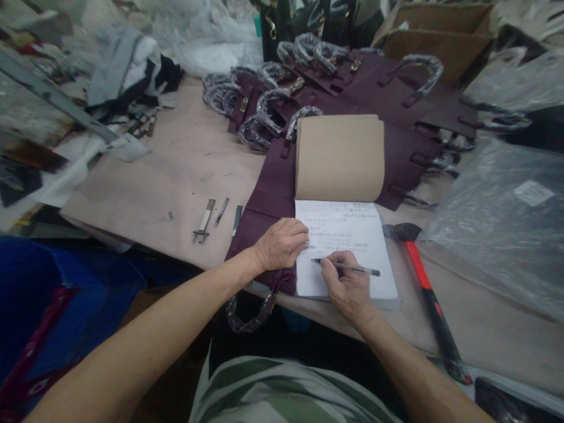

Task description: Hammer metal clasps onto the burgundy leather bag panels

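Note:
A notebook (346, 226) lies open near the table's front edge, its lined page covered with handwriting in the upper part and its brown cover (339, 157) folded back. My right hand (350, 285) grips a pen (359, 269), whose tip is at the page below the written lines. Curled fingers of my left hand (282, 244) rest at the page's left edge; whatever they may hold is hidden. Under the notebook and left hand lies a flat maroon leather bag piece (268, 205) with a plastic-wrapped handle (251, 323) hanging over the table edge.
Several maroon bag pieces (352, 94) with wrapped handles are piled behind. A hammer (423, 276) with a red and black handle lies right, beside a clear plastic bag (502, 223). Small metal tools (205, 220) lie left. A cardboard box (440, 41) stands at the back.

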A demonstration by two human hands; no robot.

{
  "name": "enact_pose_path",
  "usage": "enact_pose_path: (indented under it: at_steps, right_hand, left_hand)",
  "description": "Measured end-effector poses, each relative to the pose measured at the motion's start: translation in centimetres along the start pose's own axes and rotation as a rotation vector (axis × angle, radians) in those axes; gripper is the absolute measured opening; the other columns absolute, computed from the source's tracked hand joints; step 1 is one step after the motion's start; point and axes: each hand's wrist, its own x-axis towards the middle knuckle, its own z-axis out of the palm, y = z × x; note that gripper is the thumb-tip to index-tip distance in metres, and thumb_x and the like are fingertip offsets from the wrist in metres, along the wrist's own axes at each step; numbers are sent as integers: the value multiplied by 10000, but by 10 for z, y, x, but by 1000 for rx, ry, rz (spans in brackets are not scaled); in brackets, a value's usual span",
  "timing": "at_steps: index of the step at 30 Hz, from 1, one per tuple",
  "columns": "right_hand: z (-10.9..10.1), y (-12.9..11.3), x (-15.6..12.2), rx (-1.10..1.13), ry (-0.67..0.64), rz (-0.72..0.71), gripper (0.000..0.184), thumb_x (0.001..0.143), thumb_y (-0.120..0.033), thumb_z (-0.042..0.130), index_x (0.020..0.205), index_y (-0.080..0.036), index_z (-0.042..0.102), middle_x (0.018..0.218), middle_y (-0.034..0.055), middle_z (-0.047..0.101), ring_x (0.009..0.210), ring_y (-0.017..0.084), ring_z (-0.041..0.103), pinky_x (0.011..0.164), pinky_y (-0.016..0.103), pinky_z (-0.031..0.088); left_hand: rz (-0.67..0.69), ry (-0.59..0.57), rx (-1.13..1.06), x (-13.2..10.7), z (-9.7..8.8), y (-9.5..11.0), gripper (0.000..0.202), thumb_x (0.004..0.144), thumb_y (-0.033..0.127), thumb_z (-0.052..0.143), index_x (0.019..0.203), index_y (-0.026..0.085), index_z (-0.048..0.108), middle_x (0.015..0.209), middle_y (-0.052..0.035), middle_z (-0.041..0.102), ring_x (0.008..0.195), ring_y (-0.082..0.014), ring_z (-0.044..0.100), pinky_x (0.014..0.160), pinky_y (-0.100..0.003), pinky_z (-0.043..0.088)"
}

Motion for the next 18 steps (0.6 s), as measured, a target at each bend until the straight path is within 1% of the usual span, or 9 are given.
enact_pose_path:
  at_steps: [4, 8, 14, 18]
  right_hand:
    - [1, -1, 0, -10, -9, 13, 161, 919, -291, 541, 777, -216, 543, 600, -36, 545, 501, 113, 499, 500, 242, 393]
    - [0, -3, 1, 0, -5, -18, 155, 916, -262, 547, 770, -215, 528, 578, -53, 515, 470, 98, 467, 475, 229, 372]
    - [1, -1, -2, 27, 41, 10, 138, 923, -255, 556, 792, -212, 550, 620, -41, 554, 526, 109, 520, 512, 229, 404]
    - [1, 1, -2, 10, 24, 4, 133, 919, -264, 558, 796, -213, 552, 616, -43, 550, 522, 109, 514, 513, 232, 401]
  left_hand:
    - [-8, -3, -9, 1, 0, 0, 167, 959, 235, 507, 859, 165, 623, 984, -79, 677, 988, -223, 583, 874, -371, 454]
    - [-10, 3, -20, 1, 1, -1, 161, 954, 228, 512, 854, 165, 621, 988, -83, 678, 987, -226, 587, 873, -376, 455]
    - [-6, 8, -23, 0, 1, 0, 155, 953, 223, 512, 861, 164, 622, 989, -89, 676, 984, -228, 589, 863, -379, 459]
    - [-9, 12, -16, 1, 1, 0, 160, 954, 225, 513, 856, 164, 624, 983, -89, 678, 968, -229, 588, 852, -382, 462]
